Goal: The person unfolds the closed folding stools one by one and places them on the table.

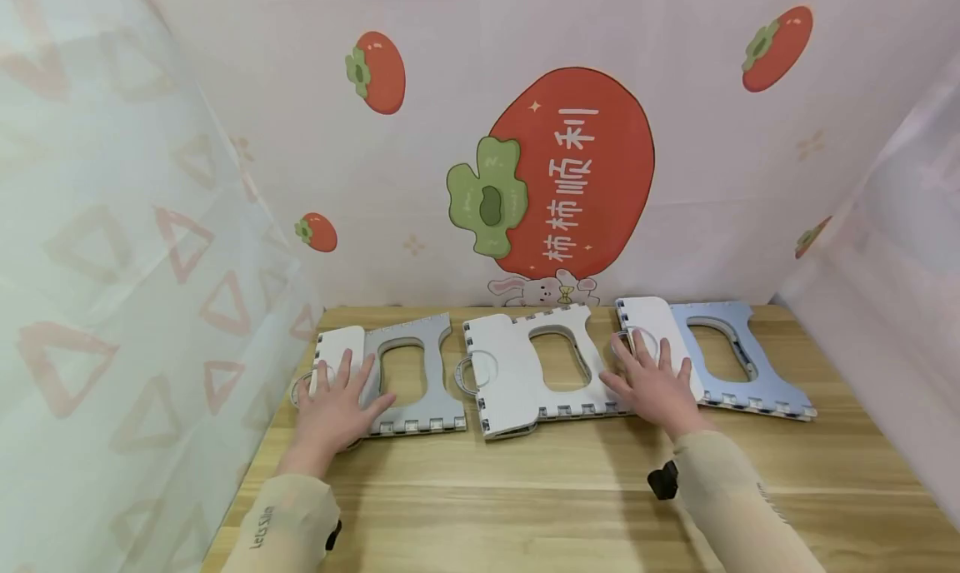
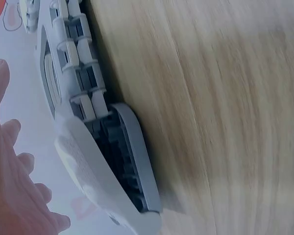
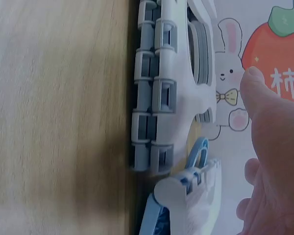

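Observation:
Three folded plastic step stools lie flat in a row on the wooden table. My left hand (image 1: 333, 411), fingers spread, is over the white end of the grey-and-white stool (image 1: 438, 373) at left. My right hand (image 1: 656, 386) is spread over the white end of the blue-and-white stool (image 1: 765, 365), its thumb towards the middle white stool (image 1: 506, 373). Neither hand grips anything; whether the fingertips touch the stools is unclear. The left wrist view shows the left stool's hinged edge (image 2: 83, 63); the right wrist view shows the middle stool's hinged edge (image 3: 154, 98).
Round carry handles stick out from the stools' left ends, such as the ring (image 1: 465, 375) on the middle one. Bare wooden table (image 1: 495, 498) lies in front. A persimmon-printed cloth (image 1: 420, 173) stands behind, with cloth walls at both sides.

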Motion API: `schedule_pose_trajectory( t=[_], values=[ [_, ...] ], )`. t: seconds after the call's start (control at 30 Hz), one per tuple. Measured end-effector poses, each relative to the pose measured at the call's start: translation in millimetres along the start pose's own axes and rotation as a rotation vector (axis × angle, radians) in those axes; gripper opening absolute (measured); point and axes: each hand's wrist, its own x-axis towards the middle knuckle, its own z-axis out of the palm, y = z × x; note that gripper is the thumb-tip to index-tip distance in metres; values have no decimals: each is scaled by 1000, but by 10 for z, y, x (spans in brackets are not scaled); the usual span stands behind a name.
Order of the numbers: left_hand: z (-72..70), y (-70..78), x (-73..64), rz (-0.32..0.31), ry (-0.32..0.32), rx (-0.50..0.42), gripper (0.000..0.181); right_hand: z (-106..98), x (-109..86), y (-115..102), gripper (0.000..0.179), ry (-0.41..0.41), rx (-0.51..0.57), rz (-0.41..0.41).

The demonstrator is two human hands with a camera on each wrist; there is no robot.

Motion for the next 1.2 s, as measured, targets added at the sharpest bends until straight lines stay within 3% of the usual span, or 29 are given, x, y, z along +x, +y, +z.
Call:
schedule_pose_trajectory(
  t=[0.77, 1.2],
  values=[
    [-69, -407, -103, -74, -32, -74, 92, 105, 64, -648, 80, 45, -17, -153],
    [-25, -429, -80, -140, -115, -154, 91, 266, 95, -1107, 77, 33, -40, -271]
  ],
)
